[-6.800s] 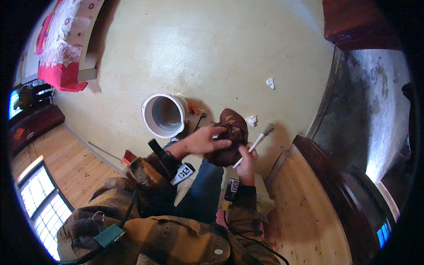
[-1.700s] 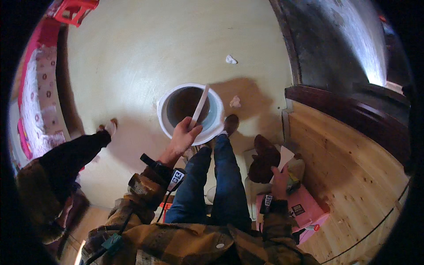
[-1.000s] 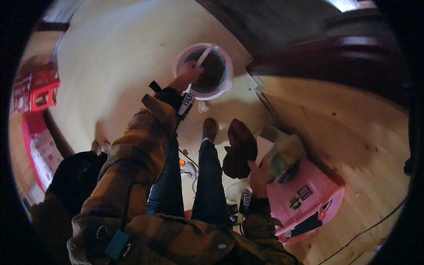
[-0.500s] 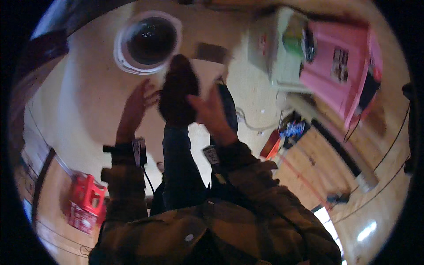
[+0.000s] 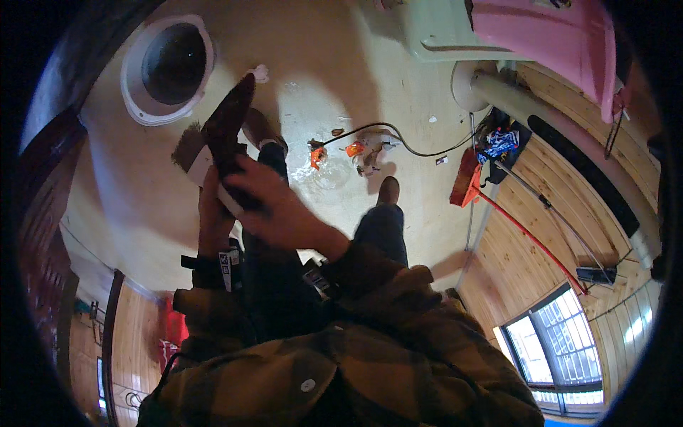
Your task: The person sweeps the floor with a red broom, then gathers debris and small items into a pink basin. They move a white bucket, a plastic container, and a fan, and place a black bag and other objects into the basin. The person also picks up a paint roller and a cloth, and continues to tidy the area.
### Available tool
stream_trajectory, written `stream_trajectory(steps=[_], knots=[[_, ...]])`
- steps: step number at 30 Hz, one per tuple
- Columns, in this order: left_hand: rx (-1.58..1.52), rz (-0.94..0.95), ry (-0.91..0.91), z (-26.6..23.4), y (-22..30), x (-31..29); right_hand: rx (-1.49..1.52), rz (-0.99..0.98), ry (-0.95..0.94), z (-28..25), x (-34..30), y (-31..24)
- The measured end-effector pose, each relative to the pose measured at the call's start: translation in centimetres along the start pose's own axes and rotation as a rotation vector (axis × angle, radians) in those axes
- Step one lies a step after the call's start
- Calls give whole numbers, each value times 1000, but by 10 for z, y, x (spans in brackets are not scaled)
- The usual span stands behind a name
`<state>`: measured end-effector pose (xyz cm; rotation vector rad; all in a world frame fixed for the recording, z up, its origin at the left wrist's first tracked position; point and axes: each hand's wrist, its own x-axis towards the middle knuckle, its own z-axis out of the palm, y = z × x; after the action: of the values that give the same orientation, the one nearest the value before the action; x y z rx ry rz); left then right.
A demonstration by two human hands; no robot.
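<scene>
A long dark shoe is held up slantwise in front of me, its toe pointing away. My right hand wraps over its near end, fingers bent round it. Close against the shoe's left side lies my left hand; its fingers are hidden behind the shoe and a pale flat piece. A brush with brown bristles and a pale body shows just left of the shoe; what holds it is hidden. My own shoes are below, one brown shoe to the right, the other partly behind the held shoe.
A white bucket with dark contents stands at the far left. Orange scraps and a black cord lie on the floor. A red-handled broom is at the right, below a pale green box and pink tub.
My view has swung toward the right. The shoe has tilted, and my right hand has closed over its near end. My left hand, earlier open beside the shoe, is against it.
</scene>
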<state>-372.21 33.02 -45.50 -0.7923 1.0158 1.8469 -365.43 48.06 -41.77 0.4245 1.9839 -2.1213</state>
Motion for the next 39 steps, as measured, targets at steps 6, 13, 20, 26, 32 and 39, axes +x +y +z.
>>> stream_trajectory(steps=[6,13,20,26,32,39], knots=[[195,212,249,29,-101,47,254,669,475,-153,-128,232],[137,287,276,39,-215,109,-1214,714,-29,-236,-248,499],[478,249,290,35,-247,123,-930,983,596,-225,-203,553],[374,246,368,53,-248,132,41,1064,1205,-242,-210,494],[373,290,309,57,-235,136,-292,1003,912,-262,-146,546],[322,278,295,61,-225,139,-341,1066,773,-265,-195,515]])
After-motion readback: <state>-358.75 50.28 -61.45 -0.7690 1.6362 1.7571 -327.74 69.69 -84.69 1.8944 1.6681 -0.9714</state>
